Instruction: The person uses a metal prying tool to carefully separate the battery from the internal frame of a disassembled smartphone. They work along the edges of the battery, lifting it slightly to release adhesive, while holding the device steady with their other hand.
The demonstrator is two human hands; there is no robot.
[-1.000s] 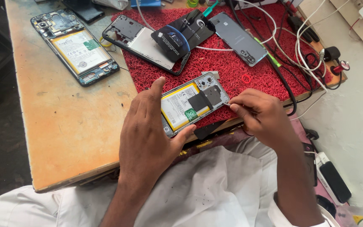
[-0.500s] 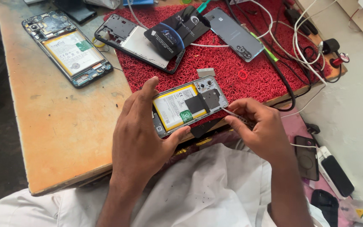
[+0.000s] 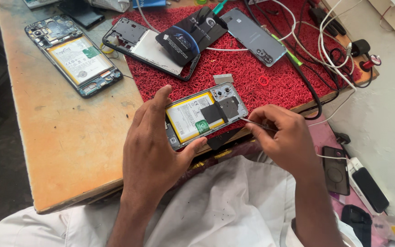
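While your left hand [image 3: 154,151] cradles the opened phone [image 3: 205,114] over the counter's near edge, you are at the prying stage: back cover off, yellow-edged battery [image 3: 187,118] showing, a black flex strip [image 3: 213,112] lying across it toward the camera end at 2 o'clock. Thumb sits on the lower edge and fingers wrap the far long side, so this grip is closed firmly round the phone. Your right hand [image 3: 284,139] pinches a thin metal tool [image 3: 252,122], its tip just touching the phone's right end, near the grey shield plate [image 3: 229,101]. That grip is narrow, closed on the tool.

By my reading, the next move calls for a shallow angle and light pressure, so the tip slides under the plate or connector rather than into the battery. Keep the phone steady and level.

A loose black piece [image 3: 222,137] lies under the phone at 5 o'clock. At 12 o'clock on the red mat [image 3: 252,77] rest a second opened phone [image 3: 149,45] with a dark card [image 3: 190,34] on it, and a grey back cover [image 3: 252,35]. A third phone [image 3: 73,55] with its battery bared lies at 10 o'clock on the counter [image 3: 65,151]. White and black cables [image 3: 334,41] tangle at 2 o'clock.
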